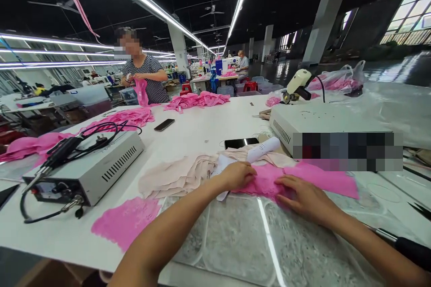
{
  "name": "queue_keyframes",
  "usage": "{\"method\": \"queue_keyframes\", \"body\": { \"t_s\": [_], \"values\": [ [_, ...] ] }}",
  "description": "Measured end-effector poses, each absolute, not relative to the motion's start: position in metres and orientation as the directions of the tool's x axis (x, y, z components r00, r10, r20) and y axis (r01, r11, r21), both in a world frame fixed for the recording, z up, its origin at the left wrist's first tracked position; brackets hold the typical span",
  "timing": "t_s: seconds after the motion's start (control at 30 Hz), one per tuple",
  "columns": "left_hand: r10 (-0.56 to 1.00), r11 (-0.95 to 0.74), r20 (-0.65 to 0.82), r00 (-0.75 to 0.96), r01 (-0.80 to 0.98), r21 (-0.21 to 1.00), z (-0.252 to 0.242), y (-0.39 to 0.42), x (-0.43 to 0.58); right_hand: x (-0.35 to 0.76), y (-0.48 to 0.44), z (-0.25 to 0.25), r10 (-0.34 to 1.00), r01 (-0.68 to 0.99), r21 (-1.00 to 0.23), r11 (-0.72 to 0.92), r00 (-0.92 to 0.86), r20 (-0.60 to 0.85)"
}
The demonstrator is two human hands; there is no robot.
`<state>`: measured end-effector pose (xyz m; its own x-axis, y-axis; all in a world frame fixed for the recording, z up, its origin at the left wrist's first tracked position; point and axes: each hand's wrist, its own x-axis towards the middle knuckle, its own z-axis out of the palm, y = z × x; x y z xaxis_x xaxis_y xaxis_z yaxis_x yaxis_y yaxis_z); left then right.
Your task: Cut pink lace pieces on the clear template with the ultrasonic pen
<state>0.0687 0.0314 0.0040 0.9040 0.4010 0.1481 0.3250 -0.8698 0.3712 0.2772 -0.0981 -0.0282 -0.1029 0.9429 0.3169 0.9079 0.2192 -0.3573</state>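
Observation:
A strip of pink fabric (266,178), lace-like near its left part, lies across a grey-marbled mat (239,233). My left hand (237,176) is closed at the fabric's left end, its fingertips curled down onto it. My right hand (305,195) rests on the middle of the strip with fingers stretched and apart. Behind my left hand are layered beige fabric pieces (178,177) and a white paper roll (264,149) with small dark marks. Another pink piece with a scalloped edge (126,222) lies left of the mat.
Grey boxes with vents, one with a corded handpiece (116,166) and one at right (330,119), stand on the white table (202,128). Phones (164,124) lie there too. Across the table, a person (144,76) holds pink fabric. A black-handled tool (411,251) lies at right.

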Motion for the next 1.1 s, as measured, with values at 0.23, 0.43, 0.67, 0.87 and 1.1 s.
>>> {"method": "queue_keyframes", "body": {
  "t_s": [0.23,0.43,0.67,0.87,1.1],
  "values": [
    [0.42,-0.874,0.245,0.874,0.317,0.368,0.011,-0.011,0.017,0.235,-0.092,-0.036,0.846,0.936,-0.131,0.326,-0.227,0.483],
    [0.375,-0.917,0.21,0.903,0.328,0.228,-0.003,-0.038,-0.039,0.217,-0.114,-0.044,0.7,0.862,0.017,0.507,-0.423,0.576],
    [0.302,-0.953,0.116,0.946,0.296,0.066,-0.009,-0.06,-0.088,0.189,-0.158,-0.044,0.557,0.72,0.015,0.694,-0.549,0.623],
    [0.33,-0.943,0.12,0.936,0.319,0.097,0.007,-0.07,-0.104,0.208,-0.131,-0.035,0.72,0.754,-0.257,0.605,-0.38,0.58],
    [0.588,-0.797,0.153,0.794,0.537,0.277,0.004,-0.032,-0.028,0.222,-0.051,-0.043,0.941,0.845,-0.442,0.3,-0.186,0.282]
  ]
}}
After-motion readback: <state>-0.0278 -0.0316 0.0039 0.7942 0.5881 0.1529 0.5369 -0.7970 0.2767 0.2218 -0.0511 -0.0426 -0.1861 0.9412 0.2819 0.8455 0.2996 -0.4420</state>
